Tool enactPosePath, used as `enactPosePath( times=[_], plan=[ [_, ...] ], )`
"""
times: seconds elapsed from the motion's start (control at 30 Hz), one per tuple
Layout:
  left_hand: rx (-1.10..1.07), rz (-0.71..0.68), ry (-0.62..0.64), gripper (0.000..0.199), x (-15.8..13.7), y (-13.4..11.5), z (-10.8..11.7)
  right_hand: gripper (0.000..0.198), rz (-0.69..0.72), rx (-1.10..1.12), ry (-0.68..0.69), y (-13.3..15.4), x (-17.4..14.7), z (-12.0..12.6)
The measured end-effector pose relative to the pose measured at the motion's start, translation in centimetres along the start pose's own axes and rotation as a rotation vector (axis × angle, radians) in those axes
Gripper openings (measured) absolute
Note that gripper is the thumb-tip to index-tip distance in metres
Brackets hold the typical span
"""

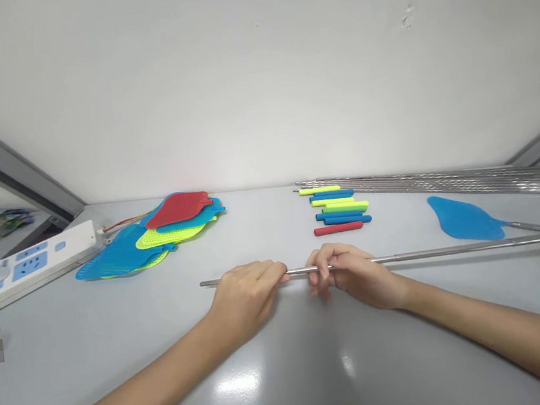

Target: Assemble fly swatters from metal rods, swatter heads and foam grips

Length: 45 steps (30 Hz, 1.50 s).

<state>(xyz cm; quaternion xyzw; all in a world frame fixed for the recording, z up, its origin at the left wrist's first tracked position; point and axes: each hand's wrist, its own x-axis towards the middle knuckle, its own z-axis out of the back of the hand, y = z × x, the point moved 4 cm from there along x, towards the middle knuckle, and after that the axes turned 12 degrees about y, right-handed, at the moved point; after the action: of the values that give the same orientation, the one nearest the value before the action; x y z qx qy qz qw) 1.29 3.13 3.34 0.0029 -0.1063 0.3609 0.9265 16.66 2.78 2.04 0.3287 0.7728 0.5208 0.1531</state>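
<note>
A thin telescopic metal rod [432, 253] runs level across the front of me, its right end leaving the view. My left hand [248, 291] is closed around it near its left tip, which sticks out past the fist. Further right, my right hand [351, 271] has its fingers curled about the same rod, palm partly turned up. A short stretch of rod shows between the two hands. Just beyond my right hand lie several coloured tubes [338, 228] in red, blue, green and yellow.
At the back left is a pile of fly swatter heads [178, 210] in red, blue and yellow, beside a white power strip [86, 239]. More metal rods [443, 181] lie along the wall at right. A blue swatter [467, 218] with a metal shaft rests at far right.
</note>
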Motion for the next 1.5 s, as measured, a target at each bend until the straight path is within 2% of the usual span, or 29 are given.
enactPosePath(
  times=[0.3, 0.47, 0.6, 0.83, 1.0, 1.13, 1.2, 1.33, 1.5],
  plan=[
    [0.003, -0.125, -0.018, 0.028, -0.2, -0.7, 0.0, 0.024, -0.033, -0.269, 0.076, 0.0, -0.2, -0.7],
    [-0.007, -0.087, -0.007, 0.029, -0.1, -0.6, -0.2, 0.023, -0.019, -0.163, 0.029, -0.1, 0.1, -0.5],
    [0.003, -0.041, 0.018, 0.028, 0.1, -0.5, -0.4, 0.023, -0.017, -0.073, -0.069, -0.2, 0.2, -0.2],
    [0.015, 0.010, 0.033, 0.021, 0.7, -0.5, 0.0, 0.022, 0.077, 0.006, -0.220, -0.1, -0.1, 0.5],
    [-0.006, 0.185, -0.108, 0.017, 0.5, 0.3, 0.7, 0.019, 0.136, 0.039, -0.347, -0.1, -0.4, 1.3],
    [0.023, 0.297, -0.226, 0.014, 0.1, 0.7, 1.1, 0.018, 0.140, 0.059, -0.381, -0.1, -0.5, 1.5],
    [0.016, 0.274, -0.254, 0.014, 0.0, 0.7, 1.2, 0.018, 0.143, 0.056, -0.384, 0.0, -0.5, 1.5],
    [-0.002, 0.169, -0.198, 0.013, -0.1, 0.5, 1.1, 0.019, 0.150, 0.052, -0.393, 0.1, -0.6, 1.4],
    [0.063, 0.139, -0.188, 0.015, -0.3, 0.5, 1.0, 0.020, 0.154, 0.030, -0.350, 0.1, -0.7, 1.1]
  ],
)
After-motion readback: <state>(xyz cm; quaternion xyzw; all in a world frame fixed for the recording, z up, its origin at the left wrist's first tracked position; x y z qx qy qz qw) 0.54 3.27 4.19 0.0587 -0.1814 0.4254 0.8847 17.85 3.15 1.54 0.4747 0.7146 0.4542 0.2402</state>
